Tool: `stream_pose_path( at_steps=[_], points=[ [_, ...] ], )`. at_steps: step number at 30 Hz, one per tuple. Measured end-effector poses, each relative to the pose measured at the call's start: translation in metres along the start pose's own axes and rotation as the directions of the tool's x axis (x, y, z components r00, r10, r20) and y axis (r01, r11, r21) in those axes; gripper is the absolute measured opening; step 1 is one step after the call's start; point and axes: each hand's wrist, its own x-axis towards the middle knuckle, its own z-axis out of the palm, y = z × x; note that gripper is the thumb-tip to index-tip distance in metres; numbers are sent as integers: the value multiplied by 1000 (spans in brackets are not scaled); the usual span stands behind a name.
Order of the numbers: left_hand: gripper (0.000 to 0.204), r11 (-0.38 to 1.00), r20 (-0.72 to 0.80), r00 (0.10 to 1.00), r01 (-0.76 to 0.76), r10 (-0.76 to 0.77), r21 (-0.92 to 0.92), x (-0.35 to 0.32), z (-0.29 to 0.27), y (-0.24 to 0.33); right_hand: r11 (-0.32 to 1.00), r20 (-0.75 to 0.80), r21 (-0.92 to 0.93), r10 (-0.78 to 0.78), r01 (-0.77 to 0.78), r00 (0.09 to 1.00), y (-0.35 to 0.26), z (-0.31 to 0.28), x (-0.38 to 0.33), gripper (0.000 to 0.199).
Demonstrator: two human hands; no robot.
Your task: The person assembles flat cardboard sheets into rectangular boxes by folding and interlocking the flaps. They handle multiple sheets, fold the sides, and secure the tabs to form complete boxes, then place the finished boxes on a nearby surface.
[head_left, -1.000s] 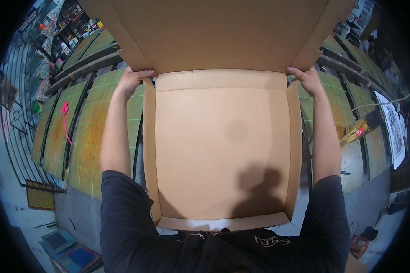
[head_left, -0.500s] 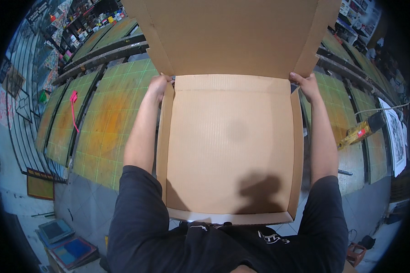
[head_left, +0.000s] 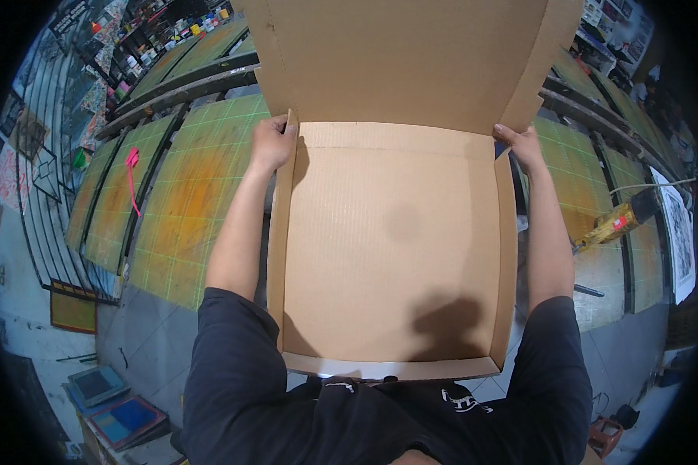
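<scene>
A large, shallow cardboard box [head_left: 388,256] rests against my body, its brown inside facing me. The lid [head_left: 419,62] stands raised at the far side, with side flaps folded along its creases. At the far left corner my left hand [head_left: 274,143] is closed around the side wall, beside the lid's hinge. My right hand [head_left: 522,146] pinches the cardboard at the far right corner, thumb along the lid's edge. Some fingers of both hands are hidden behind the cardboard. Nothing lies in the box; a shadow falls on its lower right.
Green-and-orange gridded boards [head_left: 190,201] on dark rails spread to both sides. A pink strip [head_left: 134,178] lies on the left board. To the right are a yellow-and-black tool [head_left: 616,222] with a cord and a printed sheet [head_left: 675,240]. Framed screens [head_left: 128,418] stand low at left.
My left hand has moved slightly up and inward, now wrapped around the corner of the left wall. The lid has shifted a little to the right. My right hand stays in place.
</scene>
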Motion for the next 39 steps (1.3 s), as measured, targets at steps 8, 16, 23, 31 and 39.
stream_pose_path(
  at_steps=[8,16,23,31,39],
  points=[
    [24,988,-32,990,-133,136,80,-8,-16,20,1000,54,23,7,-8,998,13,-5,6,33],
    [13,901,-116,959,-198,261,386,-9,-12,27,1000,-4,-13,14,-14,1000,7,-4,5,32],
    [23,842,311,888,434,-339,-321,26,-1,-8,997,107,-13,-80,82,991,5,-9,8,25],
    [31,905,199,907,305,-371,297,25,33,-15,998,95,-57,6,-1,995,16,3,12,24],
    [25,943,97,983,121,-157,309,16,20,-4,999,114,26,39,-42,993,29,5,11,22]
  ],
)
